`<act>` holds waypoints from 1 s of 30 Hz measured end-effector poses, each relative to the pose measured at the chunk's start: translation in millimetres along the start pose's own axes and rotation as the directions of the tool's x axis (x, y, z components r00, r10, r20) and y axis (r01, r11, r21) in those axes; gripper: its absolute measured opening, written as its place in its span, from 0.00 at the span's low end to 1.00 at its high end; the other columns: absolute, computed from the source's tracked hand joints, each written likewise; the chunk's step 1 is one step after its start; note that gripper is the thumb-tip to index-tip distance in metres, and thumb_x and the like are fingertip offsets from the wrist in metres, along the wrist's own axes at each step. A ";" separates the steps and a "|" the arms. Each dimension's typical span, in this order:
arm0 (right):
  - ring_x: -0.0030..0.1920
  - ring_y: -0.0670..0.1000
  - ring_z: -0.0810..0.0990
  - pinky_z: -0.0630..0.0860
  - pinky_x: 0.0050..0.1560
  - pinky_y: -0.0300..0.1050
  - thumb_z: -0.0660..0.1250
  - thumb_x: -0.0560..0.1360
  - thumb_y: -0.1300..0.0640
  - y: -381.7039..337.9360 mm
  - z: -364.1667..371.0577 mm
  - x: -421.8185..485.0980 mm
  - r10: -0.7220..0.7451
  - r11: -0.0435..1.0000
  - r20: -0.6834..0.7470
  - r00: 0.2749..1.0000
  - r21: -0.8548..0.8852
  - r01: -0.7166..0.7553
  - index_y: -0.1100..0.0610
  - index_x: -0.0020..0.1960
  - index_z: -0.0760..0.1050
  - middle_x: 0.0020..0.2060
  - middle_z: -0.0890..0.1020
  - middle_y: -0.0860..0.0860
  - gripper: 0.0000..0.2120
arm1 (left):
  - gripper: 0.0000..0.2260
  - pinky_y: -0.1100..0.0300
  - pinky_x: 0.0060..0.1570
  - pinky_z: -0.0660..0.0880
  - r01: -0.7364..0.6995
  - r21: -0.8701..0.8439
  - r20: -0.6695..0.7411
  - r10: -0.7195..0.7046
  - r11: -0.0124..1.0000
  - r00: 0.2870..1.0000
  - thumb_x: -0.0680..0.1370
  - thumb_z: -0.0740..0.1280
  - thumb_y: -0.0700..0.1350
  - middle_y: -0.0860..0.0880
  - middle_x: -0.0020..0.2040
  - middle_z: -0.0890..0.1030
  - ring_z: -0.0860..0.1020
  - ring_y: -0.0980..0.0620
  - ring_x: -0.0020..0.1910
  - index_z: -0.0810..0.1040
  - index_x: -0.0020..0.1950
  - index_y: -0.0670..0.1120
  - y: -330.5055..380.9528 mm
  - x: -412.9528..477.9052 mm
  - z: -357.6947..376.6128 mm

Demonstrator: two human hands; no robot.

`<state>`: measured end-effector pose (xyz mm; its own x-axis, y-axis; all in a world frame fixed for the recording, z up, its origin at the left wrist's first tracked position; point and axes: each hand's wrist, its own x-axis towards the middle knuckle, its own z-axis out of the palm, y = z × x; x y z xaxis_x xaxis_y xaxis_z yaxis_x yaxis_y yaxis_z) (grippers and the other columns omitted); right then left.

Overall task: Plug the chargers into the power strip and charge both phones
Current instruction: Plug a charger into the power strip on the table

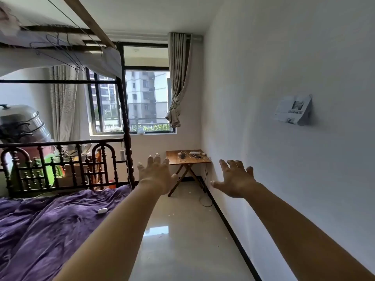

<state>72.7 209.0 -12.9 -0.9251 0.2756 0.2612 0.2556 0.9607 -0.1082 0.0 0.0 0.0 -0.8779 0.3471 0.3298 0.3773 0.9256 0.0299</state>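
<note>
Both arms reach forward into a narrow room, palms down and fingers spread. The left hand [157, 175] is released and grasps nothing; it hangs in the air above the floor [182, 230], in line with the left edge of the far worktop [172, 160]. The right hand [235, 179] is likewise spread and empty, held close to the white wall [284, 78] on the right, though whether it touches the wall cannot be told.

The worktop is a small wooden folding one with crossed legs, standing in the far right corner below the window [140, 98], well apart from both hands. On its top lie the task's things: a white power strip [194, 152] near the back edge, 1 dark phone [183, 155] toward the left, another dark phone [197, 156] toward the right, and white cables [187, 159] looped loosely around them. They are too small to tell whether any plug is seated in the strip or in a phone. A thin cord [205, 199] hangs from the worktop down to the floor by the wall.

On the left stands a bed [50, 230] with a purple blanket and a dark carved footboard; a small white object [102, 210] lies on the blanket. A tied curtain [177, 82] hangs beside the window, and a paper [292, 111] is fixed to the right wall.
</note>
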 end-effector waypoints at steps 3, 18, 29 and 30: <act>0.74 0.56 0.49 0.51 0.70 0.61 0.59 0.74 0.37 15.2 8.5 37.1 0.002 1.000 0.004 1.000 -0.011 -0.002 0.53 0.76 0.45 0.75 0.55 0.54 0.40 | 0.30 0.39 0.70 0.53 0.018 0.018 0.032 -0.018 1.000 0.999 0.78 0.55 0.59 0.44 0.78 0.52 0.49 0.43 0.76 0.54 0.77 0.49 11.9 37.5 15.6; 0.74 0.56 0.50 0.52 0.70 0.61 0.59 0.74 0.37 53.7 89.2 256.9 -0.009 0.998 0.097 0.995 -0.067 0.016 0.54 0.76 0.47 0.75 0.55 0.55 0.39 | 0.29 0.38 0.70 0.51 0.012 0.018 0.099 -0.014 1.000 0.995 0.78 0.56 0.58 0.44 0.78 0.54 0.50 0.43 0.76 0.55 0.76 0.48 24.9 250.7 113.3; 0.73 0.56 0.53 0.54 0.69 0.60 0.59 0.74 0.38 42.4 142.3 492.9 -0.004 0.995 0.051 0.999 -0.100 0.009 0.54 0.76 0.48 0.75 0.57 0.55 0.38 | 0.29 0.40 0.71 0.51 0.011 -0.106 0.101 0.000 0.994 0.995 0.78 0.57 0.58 0.44 0.78 0.52 0.49 0.43 0.76 0.55 0.76 0.49 -17.2 485.2 184.5; 0.73 0.56 0.54 0.54 0.69 0.60 0.60 0.74 0.38 42.2 145.5 512.1 -0.003 0.995 0.053 0.999 -0.102 0.008 0.54 0.76 0.49 0.75 0.58 0.55 0.38 | 0.29 0.40 0.71 0.51 0.013 -0.112 0.104 -0.001 0.994 0.995 0.78 0.57 0.58 0.44 0.78 0.52 0.50 0.43 0.76 0.55 0.76 0.49 -20.5 505.4 190.7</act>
<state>-431.1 385.8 -23.3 -0.9392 0.2711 0.2108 0.2756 0.9612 -0.0080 -507.7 185.3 -13.9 -0.9042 0.3601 0.2296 0.3968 0.9072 0.1400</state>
